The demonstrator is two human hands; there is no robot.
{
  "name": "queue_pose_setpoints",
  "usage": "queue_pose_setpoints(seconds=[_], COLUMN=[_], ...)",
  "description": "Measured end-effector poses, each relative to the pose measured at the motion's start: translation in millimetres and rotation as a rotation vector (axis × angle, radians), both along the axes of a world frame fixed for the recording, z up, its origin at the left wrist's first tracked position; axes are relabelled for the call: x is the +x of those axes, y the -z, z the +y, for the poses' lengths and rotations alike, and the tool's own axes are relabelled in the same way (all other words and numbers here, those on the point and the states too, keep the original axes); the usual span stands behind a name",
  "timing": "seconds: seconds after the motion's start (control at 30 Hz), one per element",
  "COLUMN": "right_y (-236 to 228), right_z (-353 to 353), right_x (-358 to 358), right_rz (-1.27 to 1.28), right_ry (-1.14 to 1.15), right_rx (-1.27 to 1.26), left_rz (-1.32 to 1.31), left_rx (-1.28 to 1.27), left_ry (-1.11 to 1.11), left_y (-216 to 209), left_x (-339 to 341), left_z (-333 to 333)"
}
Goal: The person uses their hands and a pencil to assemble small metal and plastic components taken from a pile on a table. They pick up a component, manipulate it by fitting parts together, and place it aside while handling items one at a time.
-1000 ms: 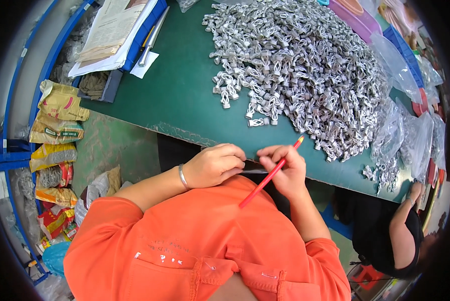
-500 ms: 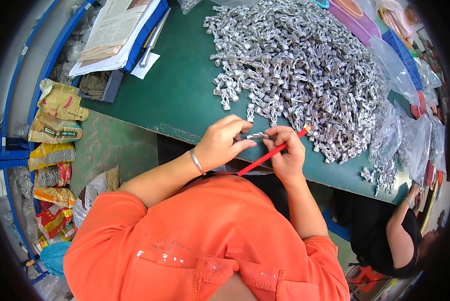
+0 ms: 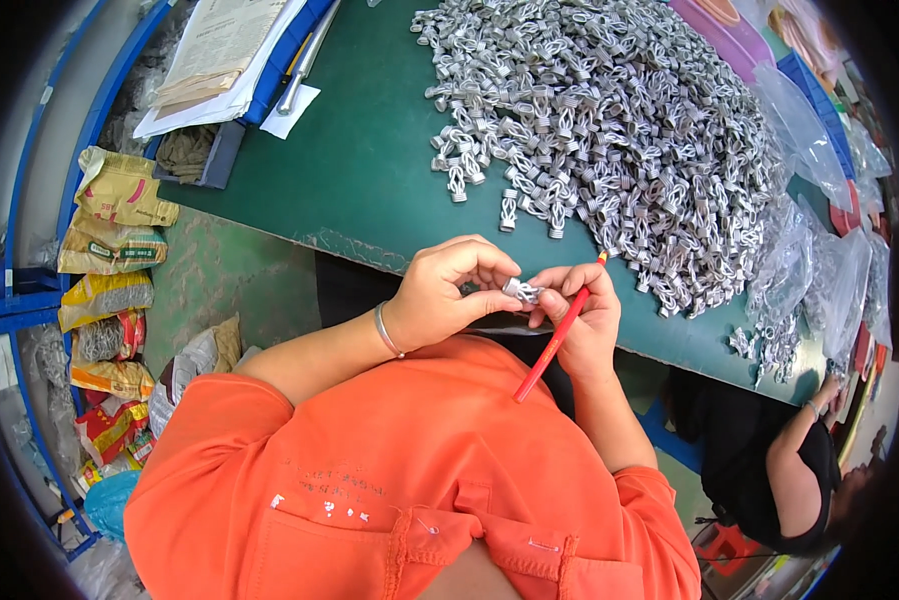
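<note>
Just beyond the near edge of the green table, my two hands meet around a small silver-grey metal piece (image 3: 520, 290) with a ridged round collar and looped strands. My left hand (image 3: 454, 288), a silver bangle at its wrist, pinches the collar end between thumb and fingers. My right hand (image 3: 587, 318) has its thumb and fingertips closed at the looped end. A red pencil (image 3: 546, 358) also rests in my right hand, slanting down toward my orange shirt. Past my hands, a big pile of similar metal pieces (image 3: 609, 140) covers much of the table (image 3: 369, 180).
At the far left stand a blue tray of papers (image 3: 219, 60) and a small grey bin (image 3: 214, 160). Filled bags (image 3: 119, 240) line the left rack. Clear plastic bags (image 3: 794, 130) lie at the right. A person in black (image 3: 759, 460) works at the lower right.
The metal piece has turned so its collar shows by my left fingers. My right hand has shifted slightly right, and the red pencil has swung steeper.
</note>
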State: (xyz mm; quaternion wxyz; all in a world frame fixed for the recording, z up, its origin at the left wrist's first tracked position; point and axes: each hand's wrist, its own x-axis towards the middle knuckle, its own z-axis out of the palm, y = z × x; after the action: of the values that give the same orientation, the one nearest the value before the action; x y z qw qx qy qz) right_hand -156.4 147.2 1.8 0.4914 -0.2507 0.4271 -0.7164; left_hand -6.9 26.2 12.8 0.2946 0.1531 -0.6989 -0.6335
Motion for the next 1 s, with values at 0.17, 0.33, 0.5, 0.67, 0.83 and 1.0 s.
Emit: queue_pose_setpoints(seconds=[0.17,0.33,0.5,0.67,0.83,1.0], right_y=[2.0,-2.2,-2.4,-3.9,0.3,6.3], right_z=[-0.5,-2.9,5.9,12.7,-14.4,-35.7], right_x=[3.6,6.5,5.3,2.0,-21.7,-23.9], right_rz=[0.212,0.467,0.579,0.576,1.209,1.464], right_ry=[0.051,0.133,0.09,-0.017,0.314,0.383], right_rx=[-0.099,-0.171,-0.148,-0.063,-0.015,0.212], left_rz=[0.014,0.038,0.022,-0.128,-0.244,-0.322], left_rx=[-0.033,-0.038,0.008,-0.155,-0.102,-0.084], left_ry=[0.044,0.053,0.046,0.17,0.145,0.087], left_y=[-2.9,-3.5,-4.6,-7.7,3.0,0.4], left_x=[2.6,5.8,12.3,28.7,29.3,22.4], left_z=[-2.0,-1.5,0.1,0.6,9.4,6.8])
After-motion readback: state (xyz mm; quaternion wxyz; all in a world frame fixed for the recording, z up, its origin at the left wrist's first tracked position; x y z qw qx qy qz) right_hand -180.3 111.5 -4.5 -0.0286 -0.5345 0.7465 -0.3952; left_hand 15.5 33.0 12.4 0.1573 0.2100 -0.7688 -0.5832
